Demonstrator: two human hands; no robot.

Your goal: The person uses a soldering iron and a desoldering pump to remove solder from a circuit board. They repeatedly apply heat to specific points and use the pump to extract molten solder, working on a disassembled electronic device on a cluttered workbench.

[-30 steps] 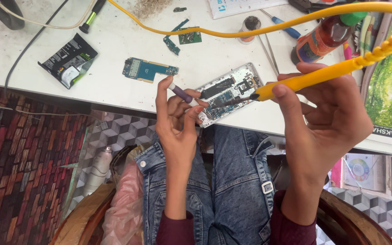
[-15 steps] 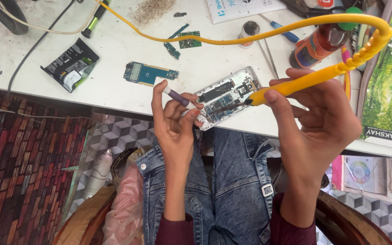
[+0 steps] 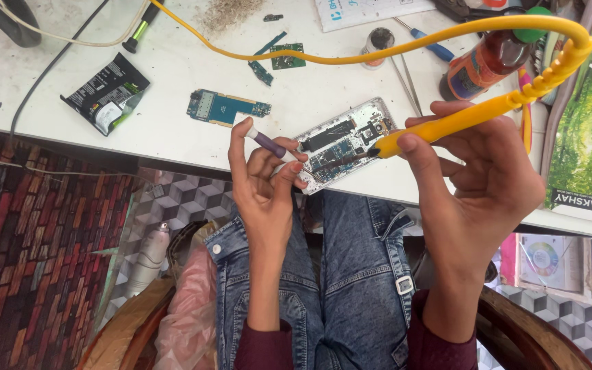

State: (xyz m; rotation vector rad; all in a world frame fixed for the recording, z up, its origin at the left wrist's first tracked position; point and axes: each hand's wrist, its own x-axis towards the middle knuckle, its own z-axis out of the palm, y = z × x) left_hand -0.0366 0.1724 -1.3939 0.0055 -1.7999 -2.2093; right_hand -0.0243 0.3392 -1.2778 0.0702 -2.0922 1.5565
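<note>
Two bare forearms rise from dark maroon sleeves [image 3: 262, 346], whose cuffs end low on each arm. The left hand [image 3: 263, 185] and right hand [image 3: 477, 181] wear no gloves, rings or watch. The legs are in blue denim jeans [image 3: 340, 274] with paler worn patches, visible seams and stitched pockets. A small metal buckle [image 3: 403, 284] sits on the right thigh, and a round metal button [image 3: 216, 249] on the left.
</note>
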